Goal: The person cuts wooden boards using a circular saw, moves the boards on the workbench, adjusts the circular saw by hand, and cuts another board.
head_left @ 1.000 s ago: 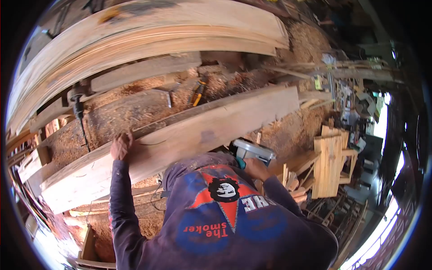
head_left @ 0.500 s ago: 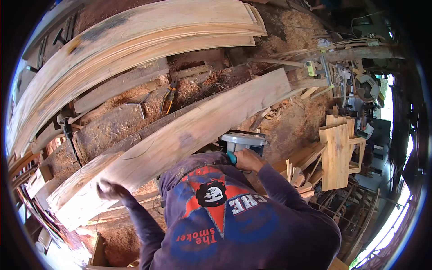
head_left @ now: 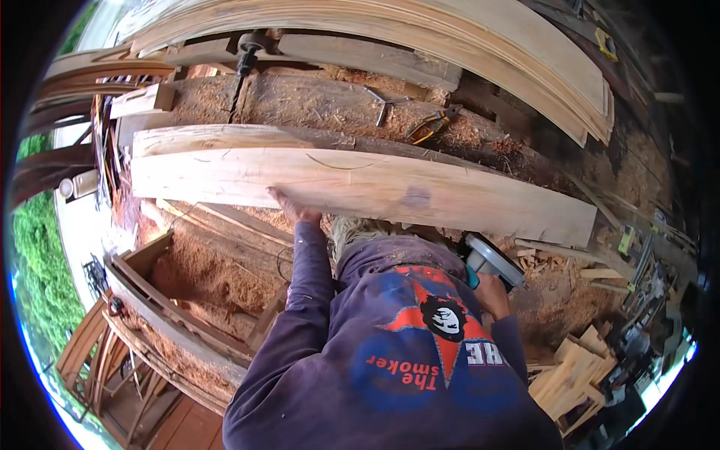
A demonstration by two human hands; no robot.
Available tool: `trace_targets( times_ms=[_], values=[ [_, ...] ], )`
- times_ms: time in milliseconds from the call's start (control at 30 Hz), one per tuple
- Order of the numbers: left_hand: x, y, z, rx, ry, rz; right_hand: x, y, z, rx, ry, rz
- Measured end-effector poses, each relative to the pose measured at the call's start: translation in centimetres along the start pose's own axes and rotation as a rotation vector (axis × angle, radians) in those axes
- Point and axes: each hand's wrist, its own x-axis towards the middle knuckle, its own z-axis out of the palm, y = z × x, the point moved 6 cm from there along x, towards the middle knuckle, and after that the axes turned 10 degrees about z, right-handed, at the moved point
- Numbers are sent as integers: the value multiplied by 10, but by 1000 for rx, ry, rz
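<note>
A long pale wooden board [head_left: 360, 180] lies in front of me with curved marks on its face. My left hand [head_left: 298, 210] rests at its near edge, fingers stretched out onto the wood, holding nothing up. Low at my right side, my right hand [head_left: 493, 295] is closed round the teal handle of a power tool [head_left: 495, 261] with a grey and black body. The tool hangs just beyond the board's near edge, and its exact kind is hard to tell.
Orange-handled pliers [head_left: 430, 126] and a metal three-armed wrench [head_left: 384, 103] lie among shavings behind the board. A drill [head_left: 246, 56] stands farther left. Stacked thin boards [head_left: 450, 37] span the back. Wood pieces [head_left: 576, 375] lie at right, and a sawdust-filled wooden frame [head_left: 142, 259] at left.
The view has swung left, so the board now runs nearly level across it. My left hand has come from above the board's left part to its near edge. The right hand keeps the power tool.
</note>
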Motion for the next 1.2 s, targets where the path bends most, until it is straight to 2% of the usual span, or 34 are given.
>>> trace_targets(
  times_ms=[67,233,300,433,500,533,633,667,733,800,833,933,1100,1200],
  values=[
    [13,-12,-12,-177,1,71,-6,2,-1,3,-18,-13],
    [57,-63,-49,-235,-17,142,-11,22,14,3,3,55],
    [36,-47,-39,-255,-44,114,-14,18,18,14,-17,68],
    [19,-22,-44,-283,115,105,-20,-6,18,46,-25,72],
    [19,-14,-33,-535,-79,47,-13,4,26,65,0,50],
    [22,-13,-31,-555,-74,49,-11,1,24,48,11,41],
    [42,-33,-50,-473,-27,86,-9,-22,21,-7,47,43],
    [69,-72,-72,-456,66,75,-4,-29,21,-16,46,25],
    [80,-83,-83,-451,175,76,4,-40,24,-123,47,-57],
    [50,-56,-61,-546,246,-107,9,-49,26,-108,54,-130],
    [42,-41,-54,-558,222,-91,12,-53,26,-80,61,-189],
    [51,-53,-60,-541,295,-85,29,-35,39,-173,94,-196],
    [53,-59,-55,-617,223,-160,40,23,60,-153,135,-138],
    [61,-76,-67,-507,366,-191,34,17,61,-155,105,-103]
  ],
)
